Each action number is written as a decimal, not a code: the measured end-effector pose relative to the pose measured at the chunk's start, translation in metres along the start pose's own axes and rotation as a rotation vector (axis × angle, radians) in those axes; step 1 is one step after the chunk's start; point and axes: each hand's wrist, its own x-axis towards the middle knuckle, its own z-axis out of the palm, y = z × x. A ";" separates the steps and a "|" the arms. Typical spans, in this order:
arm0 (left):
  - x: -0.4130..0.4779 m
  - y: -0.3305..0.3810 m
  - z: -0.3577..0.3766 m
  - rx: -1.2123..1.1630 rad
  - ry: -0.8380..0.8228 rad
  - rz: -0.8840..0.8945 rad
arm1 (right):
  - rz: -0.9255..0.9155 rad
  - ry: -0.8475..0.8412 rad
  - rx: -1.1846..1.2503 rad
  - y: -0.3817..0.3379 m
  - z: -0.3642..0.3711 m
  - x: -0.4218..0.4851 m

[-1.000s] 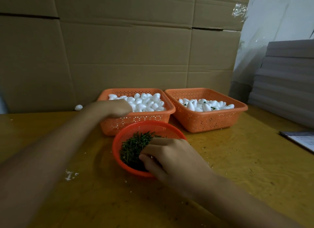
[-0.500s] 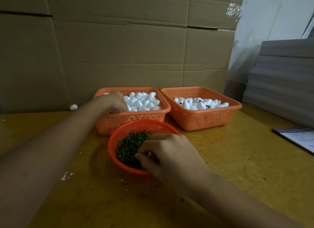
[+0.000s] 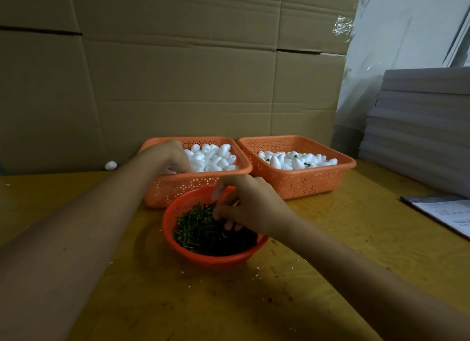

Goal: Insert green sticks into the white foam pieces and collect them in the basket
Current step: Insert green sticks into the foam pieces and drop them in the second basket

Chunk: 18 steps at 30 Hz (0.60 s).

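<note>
A round orange bowl [image 3: 203,258] holds a heap of green sticks [image 3: 195,227] at the table's middle. My right hand [image 3: 251,206] hovers over it, thumb and forefinger pinching at the sticks near the heap's top. Behind the bowl stands the left orange basket [image 3: 183,188], full of plain white foam pieces [image 3: 216,157]. My left hand [image 3: 169,157] reaches into its front left corner, fingers curled down round a white piece that shows under the palm. The right orange basket [image 3: 305,184] holds foam pieces with green sticks in them [image 3: 292,161].
A cardboard wall [image 3: 178,73] closes off the back of the yellow table [image 3: 330,239]. One loose foam piece [image 3: 110,165] lies by it on the left. Stacked grey boards [image 3: 419,127] and a printed sheet [image 3: 447,213] occupy the right side.
My right hand has risen from deep in the stick heap toward the bowl's far rim. My left hand has drawn back to the basket's front left corner.
</note>
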 end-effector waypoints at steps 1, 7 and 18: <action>-0.002 0.002 0.002 -0.065 0.035 0.005 | 0.019 0.008 0.025 0.002 0.000 0.001; -0.026 0.016 -0.004 -0.429 0.388 0.094 | 0.028 0.142 -0.003 0.004 0.004 -0.002; -0.132 -0.016 0.015 -1.166 0.060 0.223 | -0.059 0.244 0.180 0.004 -0.003 -0.021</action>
